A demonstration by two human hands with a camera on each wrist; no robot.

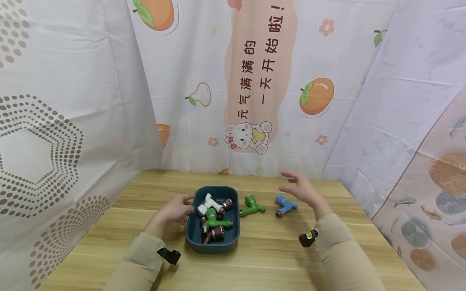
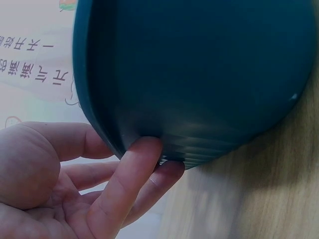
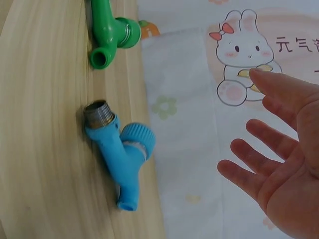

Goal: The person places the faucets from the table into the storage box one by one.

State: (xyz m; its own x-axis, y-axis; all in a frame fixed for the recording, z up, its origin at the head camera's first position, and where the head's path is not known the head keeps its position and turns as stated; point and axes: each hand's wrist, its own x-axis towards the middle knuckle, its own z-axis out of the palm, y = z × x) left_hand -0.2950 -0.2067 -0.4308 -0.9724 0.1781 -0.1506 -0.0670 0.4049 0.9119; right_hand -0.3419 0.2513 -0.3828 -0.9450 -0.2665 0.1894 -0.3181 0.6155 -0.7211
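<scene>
A dark teal plastic bin [image 1: 212, 248] stands on the table, holding a white tap [image 1: 208, 203], a green tap [image 1: 218, 223] and several brownish-red taps [image 1: 217, 233]. My left hand [image 1: 178, 208] grips the bin's left side. In the left wrist view its fingers [image 2: 124, 186] press the outer wall while the thumb passes over the rim, its tip hidden. Right of the bin lie another green tap [image 1: 252, 206] and a blue tap [image 1: 286, 205]. My right hand [image 1: 300, 188] hovers by the blue tap, fingers spread and touching nothing.
The wood-grain table [image 1: 276, 258] meets a printed curtain [image 1: 196, 137] at its back edge. More patterned cloth hangs at the left and right. Each wrist carries a small black camera [image 1: 169, 255].
</scene>
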